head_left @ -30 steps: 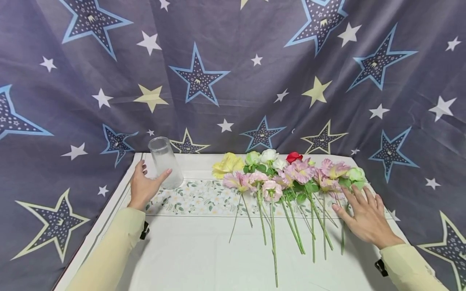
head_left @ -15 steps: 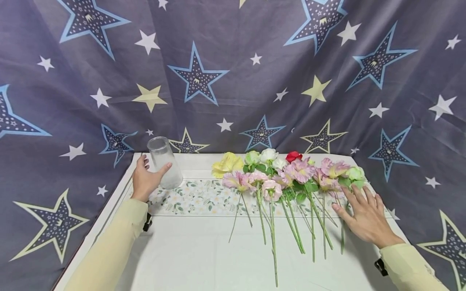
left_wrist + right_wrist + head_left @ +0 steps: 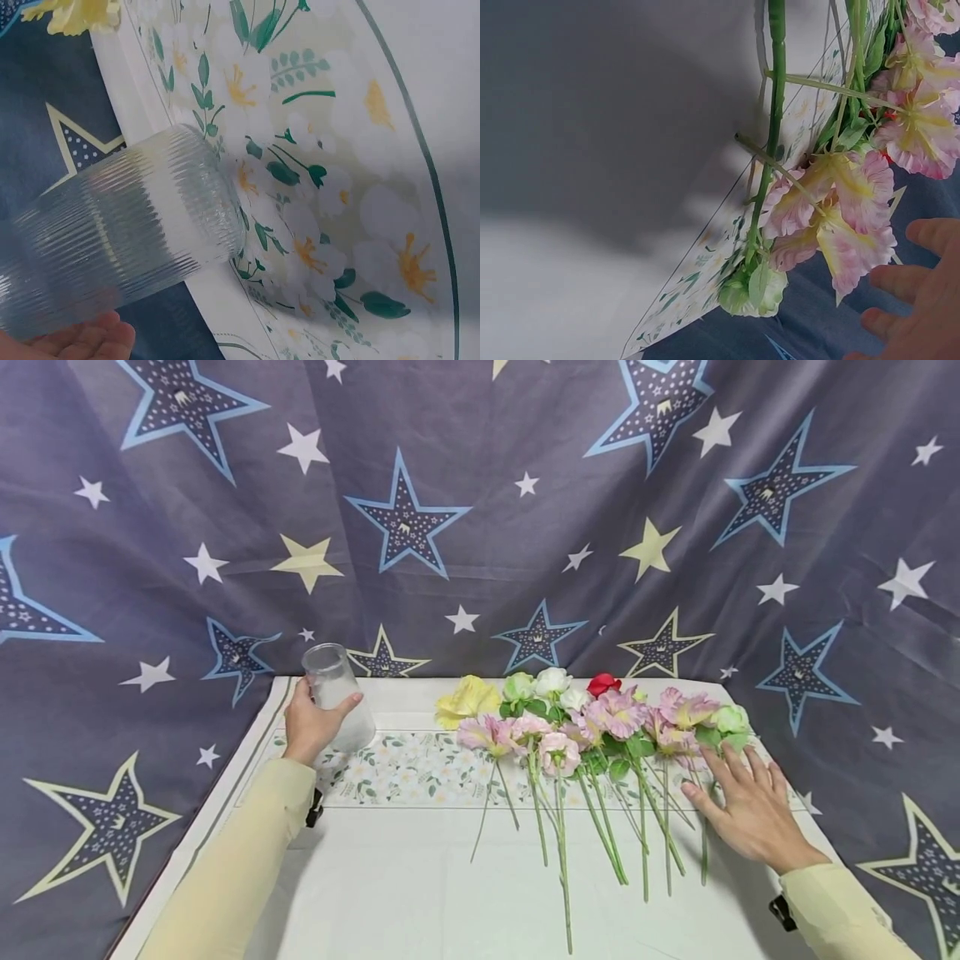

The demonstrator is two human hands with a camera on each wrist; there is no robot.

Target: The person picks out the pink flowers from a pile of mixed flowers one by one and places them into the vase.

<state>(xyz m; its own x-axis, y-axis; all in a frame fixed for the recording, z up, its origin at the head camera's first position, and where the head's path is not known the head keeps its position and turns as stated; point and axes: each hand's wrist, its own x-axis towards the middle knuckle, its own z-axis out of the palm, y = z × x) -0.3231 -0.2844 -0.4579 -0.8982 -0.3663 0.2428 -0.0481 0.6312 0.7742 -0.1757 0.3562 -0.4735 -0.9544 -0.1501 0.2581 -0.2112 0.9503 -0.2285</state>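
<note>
A ribbed clear glass vase [image 3: 348, 714] stands upright at the table's back left. My left hand [image 3: 311, 727] reaches round it from the left; the thumb extends across its front in the head view. In the left wrist view, bent fingertips [image 3: 112, 337] lie right at the glass's side. My right hand [image 3: 753, 810] lies spread, palm down, at the right end of a row of artificial flowers. Its fingertips are close to a pale green flower [image 3: 731, 718] and pink-purple flowers [image 3: 847, 217], holding nothing.
A floral runner [image 3: 408, 768] crosses the white table [image 3: 420, 893]. On it lie a yellow flower [image 3: 468, 702], white roses [image 3: 552, 682] and a red rose [image 3: 603, 683], stems toward me. A starry curtain [image 3: 480, 577] hangs behind and at both sides.
My left hand has moved right and closer around the vase, its thumb now reaching farther across the glass. The vase, flowers and right hand have stayed in place.
</note>
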